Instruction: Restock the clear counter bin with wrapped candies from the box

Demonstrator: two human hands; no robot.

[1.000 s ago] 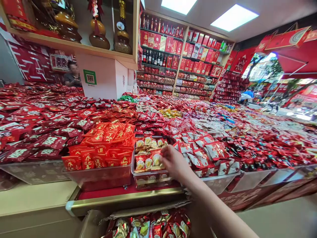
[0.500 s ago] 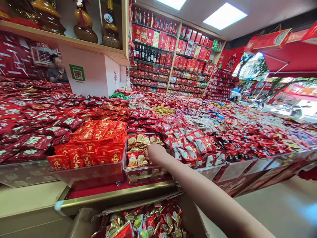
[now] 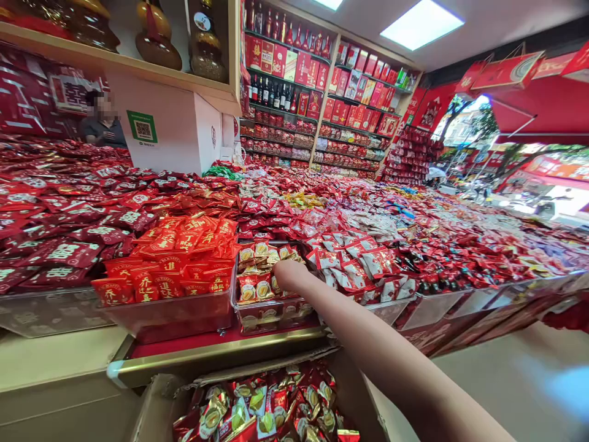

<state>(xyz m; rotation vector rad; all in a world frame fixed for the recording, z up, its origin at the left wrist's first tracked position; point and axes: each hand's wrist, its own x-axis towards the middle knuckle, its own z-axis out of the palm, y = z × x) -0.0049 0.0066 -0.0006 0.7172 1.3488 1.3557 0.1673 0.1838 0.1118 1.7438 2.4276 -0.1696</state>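
My right hand (image 3: 289, 277) reaches in from the lower right and rests over the right side of a clear plastic bin (image 3: 276, 316) of small wrapped candies. These gold-and-red candies (image 3: 255, 288) show a round yellow durian picture. Only the back of the hand and the wrist show; its fingers point away and down, hidden from me, so I cannot tell what they hold. Below the counter edge an open cardboard box (image 3: 161, 399) contains many similar candies (image 3: 280, 405). My left hand is out of view.
Orange-red packets (image 3: 170, 276) fill the bin to the left, red-and-white packets (image 3: 354, 258) the one to the right. A gold counter edge (image 3: 221, 350) runs between bins and box. Shelves of bottles and boxes (image 3: 299, 67) stand behind. A person (image 3: 103, 126) is at the far left.
My view has shifted slightly, so more of the cardboard box shows. My right hand stays over the durian candy bin, with hardly any movement.
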